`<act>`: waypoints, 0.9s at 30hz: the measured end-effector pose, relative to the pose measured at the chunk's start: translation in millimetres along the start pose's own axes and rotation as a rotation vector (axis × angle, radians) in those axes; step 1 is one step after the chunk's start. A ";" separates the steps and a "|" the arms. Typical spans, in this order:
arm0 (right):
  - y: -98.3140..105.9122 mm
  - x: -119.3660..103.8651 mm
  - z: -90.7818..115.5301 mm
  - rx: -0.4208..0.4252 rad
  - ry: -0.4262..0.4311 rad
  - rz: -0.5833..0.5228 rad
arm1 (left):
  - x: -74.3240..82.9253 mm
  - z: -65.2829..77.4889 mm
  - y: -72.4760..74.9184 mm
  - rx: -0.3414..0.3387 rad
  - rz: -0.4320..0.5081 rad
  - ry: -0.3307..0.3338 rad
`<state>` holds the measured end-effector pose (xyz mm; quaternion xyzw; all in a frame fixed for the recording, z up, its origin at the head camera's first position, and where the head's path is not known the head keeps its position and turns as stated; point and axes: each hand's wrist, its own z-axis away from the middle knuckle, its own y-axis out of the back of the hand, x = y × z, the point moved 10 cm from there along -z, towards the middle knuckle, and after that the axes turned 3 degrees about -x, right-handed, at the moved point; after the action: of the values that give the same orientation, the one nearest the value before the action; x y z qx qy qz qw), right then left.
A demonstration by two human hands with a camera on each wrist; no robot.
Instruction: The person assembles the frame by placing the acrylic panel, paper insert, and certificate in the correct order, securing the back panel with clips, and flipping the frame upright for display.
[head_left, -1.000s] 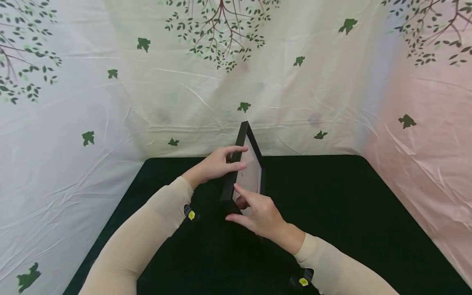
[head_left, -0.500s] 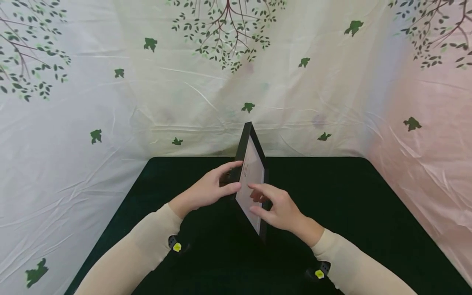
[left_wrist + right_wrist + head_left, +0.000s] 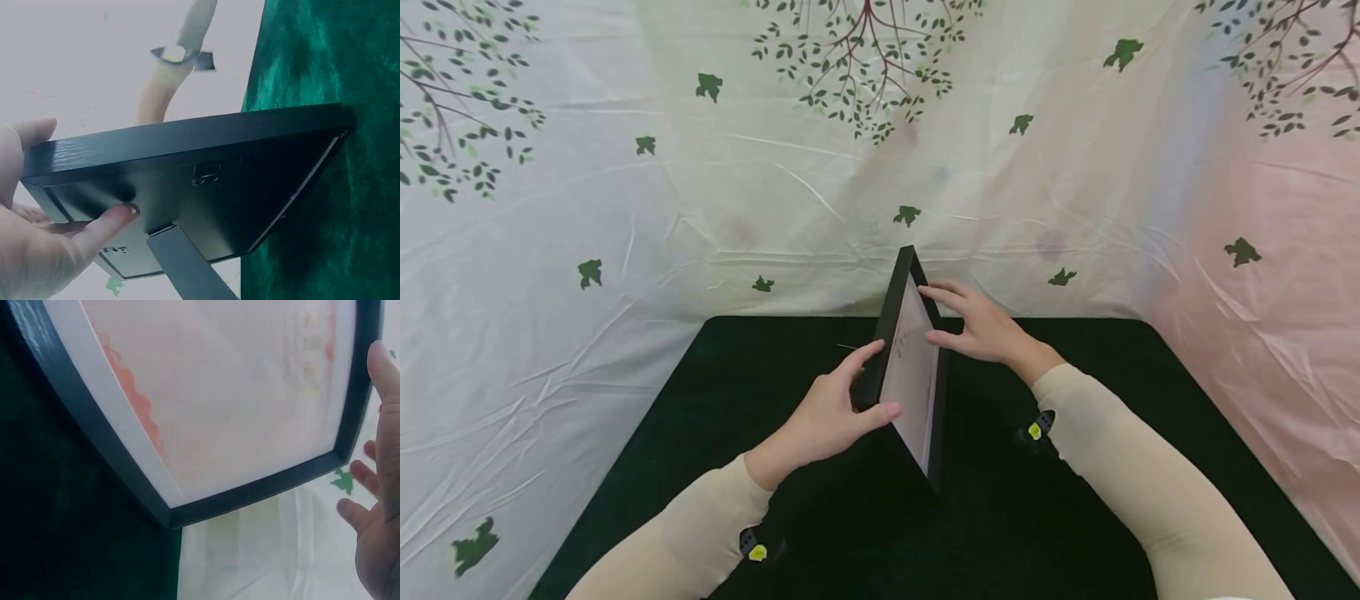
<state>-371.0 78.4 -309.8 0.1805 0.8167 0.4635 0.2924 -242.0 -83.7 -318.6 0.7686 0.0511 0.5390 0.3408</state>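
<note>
A black picture frame (image 3: 917,400) stands upright on edge in the middle of the head view, its pale picture side turned to the right. My left hand (image 3: 820,421) grips its near upper edge, the thumb on the picture side and fingers behind. In the left wrist view the dark back shows hanging hardware and a support leg (image 3: 187,265) folded outward. On the picture side my right hand (image 3: 985,327) has its fingers loosely spread, fingertips right at the far border. The right wrist view shows a pale mat and a faint picture with a reddish border (image 3: 134,400).
A dark green cloth (image 3: 1037,500) covers the table under the picture frame. Behind and at both sides hang pale curtains (image 3: 805,242) printed with branches and green leaves; the picture frame's far end reaches close to the back one.
My right hand has let go of the near lower corner and moved up and away to the far border. My left hand has slid nearer along the upper edge.
</note>
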 end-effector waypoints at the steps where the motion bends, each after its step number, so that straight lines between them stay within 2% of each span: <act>1: -1.8 2.5 -4.4 -0.011 0.007 0.014 | -0.9 -0.7 -1.7 0.002 0.005 -0.005; 6: -9.3 3.6 -19.1 -0.029 0.069 0.087 | -4.0 -2.8 -6.1 0.014 0.014 -0.031; 12: -12.6 3.1 -25.9 -0.030 0.070 0.069 | 0.8 -4.4 -1.9 0.047 -0.046 -0.111; 16: -15.2 9.2 -26.5 -0.039 0.033 0.055 | 1.1 -5.7 6.1 0.085 -0.081 -0.185; 19: -14.7 13.7 -25.0 -0.037 0.009 0.048 | -2.2 -7.3 14.3 0.100 -0.086 -0.214; 23: -11.4 14.4 -23.3 -0.018 0.016 0.059 | -4.6 -9.2 25.4 0.094 -0.074 -0.222; 27: -6.7 11.8 -21.7 0.026 0.053 0.082 | 2.9 -9.2 35.5 0.068 -0.016 -0.227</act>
<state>-394.1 67.6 -310.5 0.2055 0.8219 0.4693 0.2491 -259.0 -105.1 -294.0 0.8355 0.0364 0.4437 0.3222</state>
